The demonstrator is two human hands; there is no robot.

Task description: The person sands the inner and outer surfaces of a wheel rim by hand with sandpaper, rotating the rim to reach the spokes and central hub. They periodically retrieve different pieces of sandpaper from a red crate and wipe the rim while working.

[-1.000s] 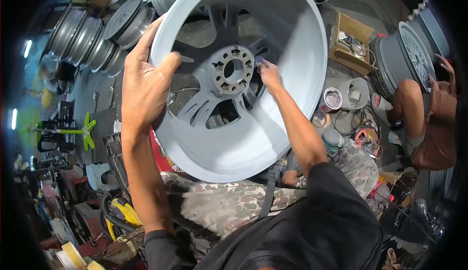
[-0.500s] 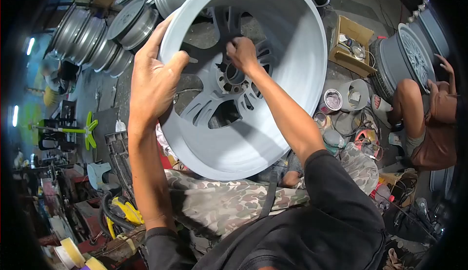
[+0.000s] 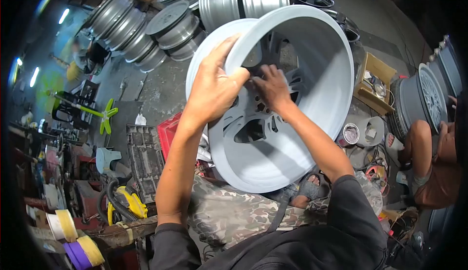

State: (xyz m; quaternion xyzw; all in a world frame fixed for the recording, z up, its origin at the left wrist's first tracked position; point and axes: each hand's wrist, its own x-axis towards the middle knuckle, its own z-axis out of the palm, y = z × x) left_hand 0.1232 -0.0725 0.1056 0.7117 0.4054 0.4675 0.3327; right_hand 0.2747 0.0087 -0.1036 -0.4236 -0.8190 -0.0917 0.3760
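A grey wheel rim (image 3: 321,89) is tilted in front of me, its hollow barrel facing me and its spokes at the far side. My left hand (image 3: 214,87) is closed on the left edge of the rim, thumb on the inner side and fingers round the outside. Inside the barrel, my right hand (image 3: 273,92) is at the spokes near the hub. Motion smears its fingers, so I cannot make out whether it holds anything. Camouflage cloth (image 3: 229,209) covers my lap below the rim.
Silver wheel rims (image 3: 219,7) stand at the back. To the right are a cardboard box (image 3: 373,87), a small tub (image 3: 350,134) and a seated person (image 3: 426,167) beside more wheels. A red case (image 3: 168,131), a black tray (image 3: 143,158) and tape rolls (image 3: 83,253) lie left.
My view has shifted, so the rim and both hands appear further right and lower. The right hand has moved within the barrel, its fingers looking more spread than before. My left hand keeps its grip.
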